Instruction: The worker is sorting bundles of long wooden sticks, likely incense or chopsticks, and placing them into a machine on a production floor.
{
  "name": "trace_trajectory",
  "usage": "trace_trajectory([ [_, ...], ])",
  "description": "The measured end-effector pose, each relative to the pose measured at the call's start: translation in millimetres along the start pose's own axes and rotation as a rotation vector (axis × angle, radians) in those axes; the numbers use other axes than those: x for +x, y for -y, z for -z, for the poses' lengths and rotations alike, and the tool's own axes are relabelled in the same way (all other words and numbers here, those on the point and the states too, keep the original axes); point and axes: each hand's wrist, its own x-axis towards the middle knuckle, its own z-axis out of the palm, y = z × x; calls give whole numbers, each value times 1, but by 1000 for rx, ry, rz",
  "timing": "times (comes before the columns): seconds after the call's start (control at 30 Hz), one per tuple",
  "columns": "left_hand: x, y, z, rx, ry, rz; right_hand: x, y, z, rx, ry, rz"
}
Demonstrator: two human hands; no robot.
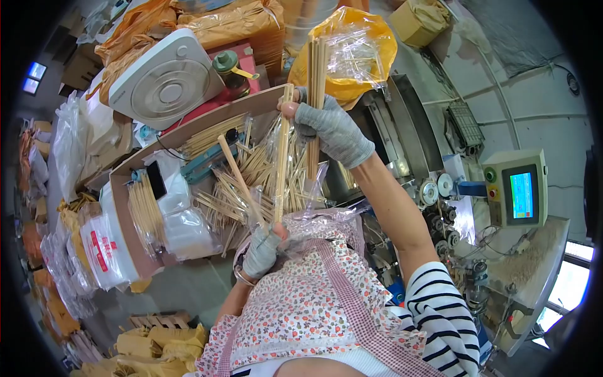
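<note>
My left hand (260, 251), in a grey fingerless glove, is closed round the lower ends of wooden chopsticks. One pale chopstick (240, 178) slants up to the left from it. Beside that, a long chopstick pair in a clear sleeve (282, 169) stands nearly upright, its lower end at my left fingers. The thumb and fingertip of my right hand (336, 129), gloved the same way, pinch the sleeve's upper end. Within my right palm is an upright bundle of bare chopsticks (316, 81). Below both hands, many sleeved chopsticks (242, 188) lie loosely in a cardboard tray (207, 122).
A white box fan (166, 81) and a green-lidded jar (226, 66) stand behind the tray. At the back, a yellow bag (345, 31) holds clear wrappers. Machinery with rollers (433, 195) and a screen panel (521, 191) is on the right. Yellow sacks (163, 345) lie lower left.
</note>
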Motion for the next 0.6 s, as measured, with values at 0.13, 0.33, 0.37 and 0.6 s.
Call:
trace_trajectory([
  [0.13,-2,19,5,-98,-100,-100,15,4,7,9,-211,218],
  [0.33,-14,8,37,-720,-254,-58,31,62,95,265,-436,400],
  [0.37,-13,14,55,-1240,-134,59,25,67,101,257,-447,411],
  [0.6,0,-24,60,-887,-193,-403,5,48,90,213,-478,335],
])
